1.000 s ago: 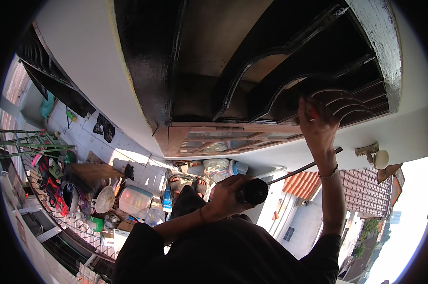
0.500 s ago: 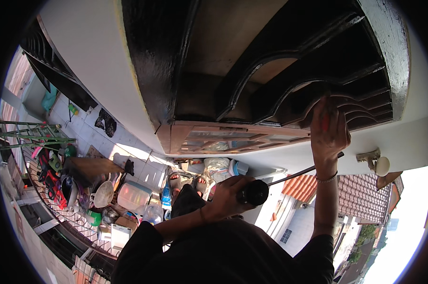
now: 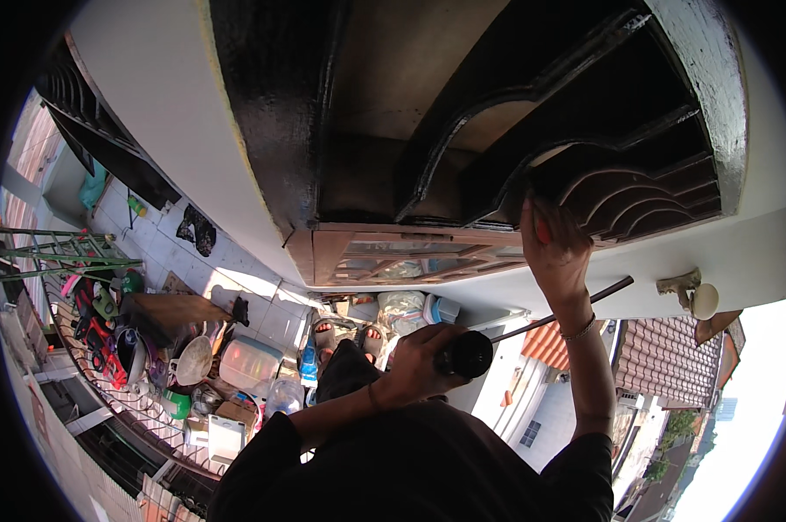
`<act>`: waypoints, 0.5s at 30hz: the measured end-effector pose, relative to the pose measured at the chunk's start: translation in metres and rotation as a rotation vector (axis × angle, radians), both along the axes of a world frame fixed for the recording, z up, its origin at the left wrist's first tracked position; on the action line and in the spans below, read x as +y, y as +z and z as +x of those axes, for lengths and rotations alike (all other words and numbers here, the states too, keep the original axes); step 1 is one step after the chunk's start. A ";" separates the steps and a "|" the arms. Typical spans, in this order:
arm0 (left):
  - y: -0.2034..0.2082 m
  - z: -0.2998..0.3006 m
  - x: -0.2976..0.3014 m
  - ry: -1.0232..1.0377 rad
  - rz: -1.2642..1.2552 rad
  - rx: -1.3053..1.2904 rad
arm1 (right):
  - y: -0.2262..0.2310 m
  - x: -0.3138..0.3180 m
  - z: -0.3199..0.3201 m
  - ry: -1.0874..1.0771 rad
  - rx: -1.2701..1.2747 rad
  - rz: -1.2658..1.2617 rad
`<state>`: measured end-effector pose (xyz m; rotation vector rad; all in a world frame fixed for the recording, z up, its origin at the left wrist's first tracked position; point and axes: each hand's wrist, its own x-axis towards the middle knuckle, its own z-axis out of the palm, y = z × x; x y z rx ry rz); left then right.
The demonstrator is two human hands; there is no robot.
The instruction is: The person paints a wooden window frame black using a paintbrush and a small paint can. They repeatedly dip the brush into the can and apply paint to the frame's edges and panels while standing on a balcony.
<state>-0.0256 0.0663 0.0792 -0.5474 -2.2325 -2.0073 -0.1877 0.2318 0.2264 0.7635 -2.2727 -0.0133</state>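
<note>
My right hand (image 3: 556,252) is raised, closed around a small red-handled tool (image 3: 543,230) whose working end is lost against the dark wood. It is at the lower left ends of the curved wooden slats (image 3: 584,161) in a louvered vent panel. Some slats are glossy black, while those at the right look brown. Lower down, my left hand (image 3: 419,361) grips a round black container (image 3: 468,355) in front of my body. What is inside the container cannot be made out.
Below the slats is a brown window frame with glass (image 3: 410,261). A thin dark rod (image 3: 576,307) passes behind my right forearm. A white round lamp (image 3: 704,302) juts from the wall. Down on the tiled floor are a clear plastic box (image 3: 249,364), a green ladder (image 3: 67,252) and clutter.
My right hand has moved left along the slats with the red-handled tool, uncovering more of the brown slats at the right. My left hand and the black container stay in nearly the same place.
</note>
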 end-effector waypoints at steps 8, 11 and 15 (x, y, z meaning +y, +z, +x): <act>0.001 0.004 -0.002 0.010 0.012 0.005 | -0.012 -0.007 0.012 -0.088 0.303 -0.105; 0.000 0.007 -0.004 0.000 0.015 -0.013 | -0.019 -0.004 0.001 -0.160 0.188 -0.097; 0.000 0.009 -0.011 0.018 0.014 -0.005 | -0.013 -0.007 0.010 -0.173 0.294 -0.068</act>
